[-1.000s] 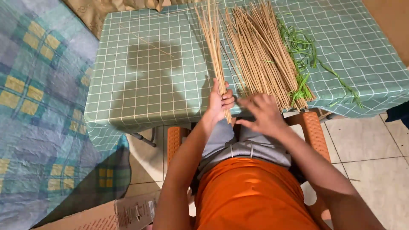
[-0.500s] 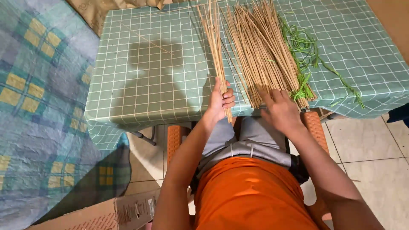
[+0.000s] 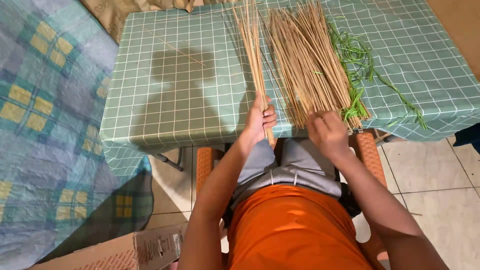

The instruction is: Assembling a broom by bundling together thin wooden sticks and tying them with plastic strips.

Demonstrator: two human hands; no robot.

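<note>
My left hand (image 3: 259, 121) grips the near end of a thin bundle of long tan sticks (image 3: 252, 55) that lies lengthwise on a table covered with a green checked cloth (image 3: 175, 100). My right hand (image 3: 327, 132) rests at the near end of a wider pile of the same sticks (image 3: 307, 65), fingers curled on the stick ends; whether it grips any is unclear. Green leaf strips (image 3: 357, 60) lie along the right side of that pile. One single stick (image 3: 172, 47) lies apart on the left of the cloth.
I sit on an orange woven chair (image 3: 205, 162) at the table's near edge. A patterned blue and yellow blanket (image 3: 45, 125) covers the left side. A cardboard box (image 3: 125, 250) stands on the tiled floor (image 3: 440, 190) at the lower left.
My right hand has shifted right from the middle gap to the near end of the wide pile. My left hand keeps its grip on the thin bundle.
</note>
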